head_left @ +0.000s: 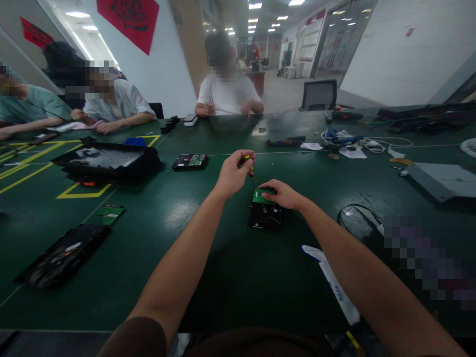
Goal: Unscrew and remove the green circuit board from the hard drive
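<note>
A black hard drive [265,216] lies on the green table [230,258] in front of me, with a green circuit board [261,197] on its far end. My right hand [283,194] rests flat on that board, fingers pressed on it. My left hand [234,172] is closed around a small screwdriver with a yellow handle [248,161]; its shaft points down toward the board's left corner.
Another hard drive [190,161] lies further back. A black tray [107,161] sits at the left, a dark tray [61,255] and a loose green board [110,212] nearer me. A white strip [330,282] lies under my right arm. Cables and tools [345,139] sit right. Three people sit across.
</note>
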`<state>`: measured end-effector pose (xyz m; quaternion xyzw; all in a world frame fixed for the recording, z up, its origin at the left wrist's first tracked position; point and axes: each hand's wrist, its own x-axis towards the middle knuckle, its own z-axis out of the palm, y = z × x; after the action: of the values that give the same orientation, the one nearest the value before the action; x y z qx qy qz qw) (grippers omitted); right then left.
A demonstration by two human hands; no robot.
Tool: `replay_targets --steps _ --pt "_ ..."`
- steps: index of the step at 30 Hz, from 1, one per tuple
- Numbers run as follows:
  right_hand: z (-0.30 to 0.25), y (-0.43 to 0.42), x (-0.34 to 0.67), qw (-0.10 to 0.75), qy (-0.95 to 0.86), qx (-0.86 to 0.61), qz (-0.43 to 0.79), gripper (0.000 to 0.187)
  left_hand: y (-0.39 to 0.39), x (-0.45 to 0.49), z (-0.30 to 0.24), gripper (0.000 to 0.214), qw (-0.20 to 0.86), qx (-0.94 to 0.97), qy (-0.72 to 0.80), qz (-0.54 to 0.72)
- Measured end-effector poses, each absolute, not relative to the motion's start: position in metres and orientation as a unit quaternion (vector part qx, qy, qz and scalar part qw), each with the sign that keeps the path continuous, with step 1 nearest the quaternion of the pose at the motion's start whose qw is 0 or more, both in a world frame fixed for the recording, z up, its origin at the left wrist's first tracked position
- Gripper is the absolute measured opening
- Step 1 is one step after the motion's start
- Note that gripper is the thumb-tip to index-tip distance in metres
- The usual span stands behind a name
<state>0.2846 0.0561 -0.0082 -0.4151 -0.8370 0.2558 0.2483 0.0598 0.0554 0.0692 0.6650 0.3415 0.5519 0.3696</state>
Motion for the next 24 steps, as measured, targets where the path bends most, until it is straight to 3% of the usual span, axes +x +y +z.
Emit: replay_targets --steps 6,16,24 --pt "-0.0088 0.0571 0.2845 0.25 -0.847 -0.403 0.242 0.032 0.0546 0.0547 0.0715 0.012 0.248 0.698 0.388 0.548" --pt "-0.0134 0.0596 0.2862 0.248 -0.845 -0.408 0.243 0.033 0.0529 0.0606 0.0727 0.017 0.391 0.663 0.332 0.546" --pt "-0.0095 0.0574 0.2849 0.243 -0.846 -0.414 0.234 0.032 0.0536 0.056 0.0723 0.017 0.27 0.707 0.373 0.537"
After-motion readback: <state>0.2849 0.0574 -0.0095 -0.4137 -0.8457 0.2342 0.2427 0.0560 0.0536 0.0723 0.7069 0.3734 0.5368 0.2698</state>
